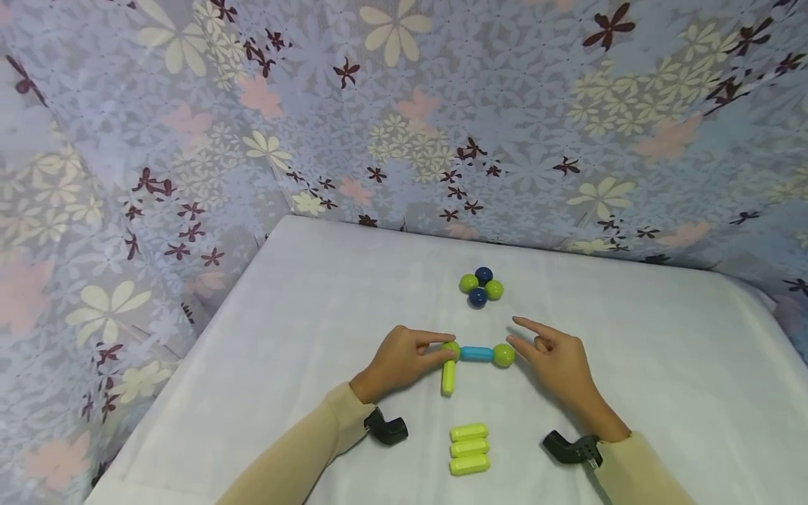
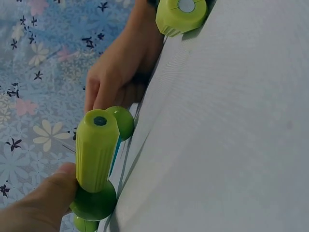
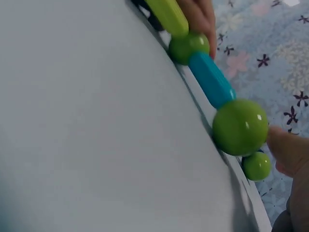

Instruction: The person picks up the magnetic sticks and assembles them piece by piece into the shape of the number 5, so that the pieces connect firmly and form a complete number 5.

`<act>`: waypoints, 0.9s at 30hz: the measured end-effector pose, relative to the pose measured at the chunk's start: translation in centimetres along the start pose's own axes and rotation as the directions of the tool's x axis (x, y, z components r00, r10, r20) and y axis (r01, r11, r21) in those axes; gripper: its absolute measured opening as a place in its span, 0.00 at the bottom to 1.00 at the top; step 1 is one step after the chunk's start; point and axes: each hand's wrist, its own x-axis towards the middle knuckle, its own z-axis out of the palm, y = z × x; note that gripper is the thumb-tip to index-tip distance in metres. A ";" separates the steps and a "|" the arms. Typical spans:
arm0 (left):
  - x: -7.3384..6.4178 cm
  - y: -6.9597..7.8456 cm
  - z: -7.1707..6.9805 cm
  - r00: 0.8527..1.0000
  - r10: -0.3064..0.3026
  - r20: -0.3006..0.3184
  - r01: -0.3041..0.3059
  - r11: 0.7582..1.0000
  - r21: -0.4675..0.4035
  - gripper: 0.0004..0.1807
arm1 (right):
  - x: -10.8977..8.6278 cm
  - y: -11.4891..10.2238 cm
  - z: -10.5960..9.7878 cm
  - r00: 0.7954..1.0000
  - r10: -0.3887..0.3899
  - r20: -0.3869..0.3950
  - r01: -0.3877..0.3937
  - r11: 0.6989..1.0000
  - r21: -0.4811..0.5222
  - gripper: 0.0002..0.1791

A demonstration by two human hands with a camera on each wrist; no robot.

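Observation:
My left hand (image 1: 399, 358) pinches a green ball (image 1: 452, 346) between thumb and index finger. From that ball a yellow-green ridged rod (image 1: 448, 379) points toward me, and a blue rod (image 1: 476, 353) runs right to a second green ball (image 1: 503, 355). The yellow-green rod's free end shows a small dark spot in the left wrist view. Beside the second ball is my right hand (image 1: 562, 368), thumb and index finger spread apart and not gripping it. In the right wrist view the right thumb (image 3: 285, 147) lies close to this ball (image 3: 240, 127); contact is unclear.
Behind the joined pieces, two green and two dark blue balls (image 1: 477, 298) sit clustered on the white tabletop (image 1: 353, 280). Nearer me, three yellow-green rods (image 1: 469, 448) lie stacked side by side. Floral fabric (image 1: 404, 140) hangs along the table's back and left edges.

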 end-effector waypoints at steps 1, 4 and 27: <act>0.0 0.0 0.1 1.000 -0.001 0.002 0.001 1.000 -0.001 0.20 | 0.5 0.4 0.1 1.000 0.006 -0.008 -0.006 1.000 -0.004 0.22; 0.1 0.1 0.2 1.000 -0.001 0.003 0.001 1.000 0.000 0.20 | 2.4 1.3 0.3 1.000 0.018 -0.024 -0.018 1.000 -0.015 0.22; 0.8 0.0 -0.3 1.000 0.020 -0.024 -0.018 0.998 0.065 0.21 | 8.1 2.3 2.8 0.998 -0.013 0.068 0.029 0.970 -0.241 0.28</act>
